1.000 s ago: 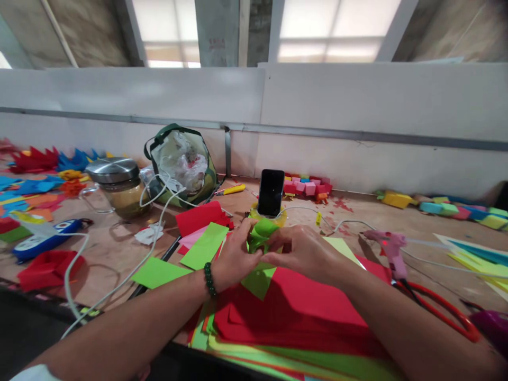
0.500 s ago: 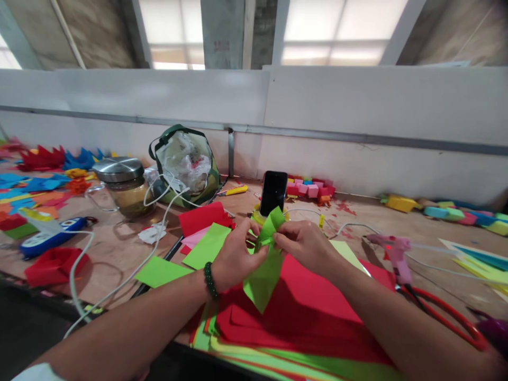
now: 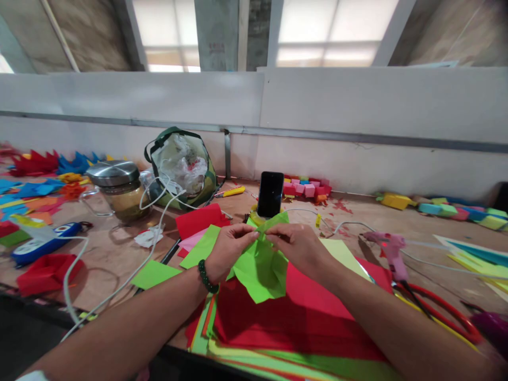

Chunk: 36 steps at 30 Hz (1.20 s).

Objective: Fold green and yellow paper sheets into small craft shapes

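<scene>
My left hand [image 3: 227, 250] and my right hand [image 3: 298, 245] both pinch the top edge of a crumpled light-green paper sheet [image 3: 260, 267], which hangs spread between them above a stack of red paper [image 3: 293, 317]. A green bead bracelet [image 3: 205, 277] is on my left wrist. Right behind the hands a black phone [image 3: 270, 193] stands upright. More green sheets [image 3: 156, 273] lie flat to the left of my left hand.
A pink glue gun [image 3: 391, 251] and red-handled scissors [image 3: 444, 309] lie at the right. A lidded glass jar [image 3: 117, 188], a clear bag [image 3: 180, 164] and white cables [image 3: 119, 275] sit at the left. Coloured paper shapes [image 3: 43, 169] and small folded boxes [image 3: 307, 188] line the back wall.
The green paper was bunched and folded narrow between my fingers; now it is opened out wider and hangs lower. Both hands shifted slightly apart along its top edge.
</scene>
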Available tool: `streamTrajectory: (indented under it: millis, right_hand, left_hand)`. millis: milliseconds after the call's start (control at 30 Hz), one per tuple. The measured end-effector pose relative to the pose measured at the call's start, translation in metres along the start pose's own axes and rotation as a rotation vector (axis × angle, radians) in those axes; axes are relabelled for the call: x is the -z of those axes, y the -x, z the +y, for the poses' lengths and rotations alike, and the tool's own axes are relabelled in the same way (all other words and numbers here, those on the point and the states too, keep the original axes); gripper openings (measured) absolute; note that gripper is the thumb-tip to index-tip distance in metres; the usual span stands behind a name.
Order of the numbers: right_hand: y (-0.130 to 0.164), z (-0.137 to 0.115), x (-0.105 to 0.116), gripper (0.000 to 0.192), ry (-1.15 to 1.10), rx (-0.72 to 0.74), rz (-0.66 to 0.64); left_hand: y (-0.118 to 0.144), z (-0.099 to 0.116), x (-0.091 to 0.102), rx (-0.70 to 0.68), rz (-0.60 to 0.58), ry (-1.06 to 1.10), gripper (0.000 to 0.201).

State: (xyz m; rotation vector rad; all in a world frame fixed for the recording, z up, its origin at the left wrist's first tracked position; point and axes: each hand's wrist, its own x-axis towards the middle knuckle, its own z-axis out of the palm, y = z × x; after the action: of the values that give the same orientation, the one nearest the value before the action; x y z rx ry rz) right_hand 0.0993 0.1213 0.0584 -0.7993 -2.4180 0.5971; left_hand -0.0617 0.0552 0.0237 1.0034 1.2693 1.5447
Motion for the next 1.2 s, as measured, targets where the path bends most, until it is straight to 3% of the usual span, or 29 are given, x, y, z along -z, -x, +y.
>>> streamTrajectory:
  millis: [400, 600, 800, 1200]
  right_hand:
    - [-0.001, -0.005, 0.002, 0.018, -0.009, -0.068, -0.015]
    - [0.000, -0.004, 0.001, 0.016, 0.015, -0.044, -0.008]
    - [0.004, -0.012, 0.003, 0.016, 0.116, -0.008, -0.011]
    - [0.007, -0.014, 0.008, 0.015, 0.053, 0.028, 0.005]
  left_hand:
    - [0.000, -0.003, 0.000, -0.112, -0.020, -0.080, 0.019]
    - [0.000, -0.004, 0.002, -0.187, -0.060, -0.223, 0.017]
    - [0.005, -0.001, 0.000, -0.304, -0.019, -0.317, 0.009]
    - [0.013, 0.001, -0.001, -0.509, 0.004, -0.460, 0.007]
